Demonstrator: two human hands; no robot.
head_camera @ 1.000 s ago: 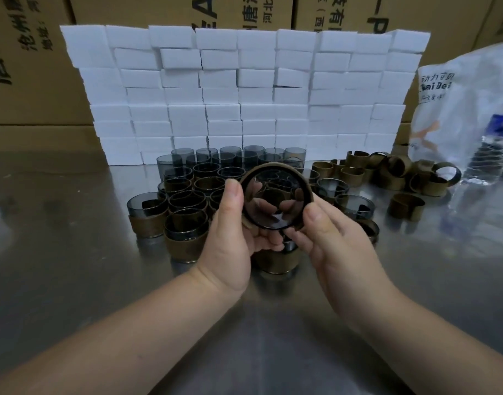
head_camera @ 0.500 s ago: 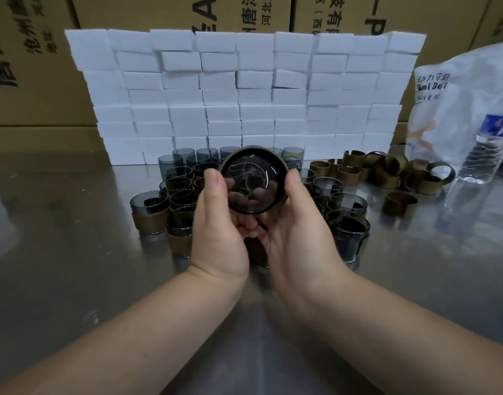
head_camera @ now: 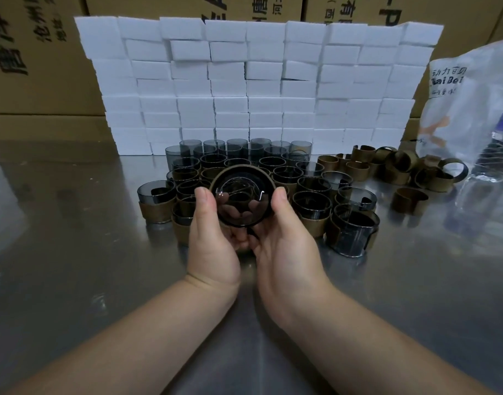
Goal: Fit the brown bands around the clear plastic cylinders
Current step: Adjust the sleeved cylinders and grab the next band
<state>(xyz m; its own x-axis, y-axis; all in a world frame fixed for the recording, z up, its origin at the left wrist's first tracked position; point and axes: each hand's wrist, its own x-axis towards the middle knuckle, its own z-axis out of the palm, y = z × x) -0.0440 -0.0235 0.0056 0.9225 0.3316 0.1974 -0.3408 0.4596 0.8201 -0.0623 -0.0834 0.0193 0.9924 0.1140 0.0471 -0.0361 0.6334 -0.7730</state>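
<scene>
Cylinder (head_camera: 239,201) wearing a brown band (head_camera: 241,167) is gripped between my left hand (head_camera: 213,243) and right hand (head_camera: 287,246) over the steel table (head_camera: 73,252). Banded cylinders (head_camera: 310,206) crowd just behind. Loose bands (head_camera: 398,166) lie toward the right edge, and white foam blocks (head_camera: 259,81) wall the back.

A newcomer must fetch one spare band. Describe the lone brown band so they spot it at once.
Find the wall of white foam blocks; at its right foot lies a heap of loose brown bands. Nearer the person, one brown band stands on the steel table. Unlike its neighbours, it stands apart, with no cylinder inside.
</scene>
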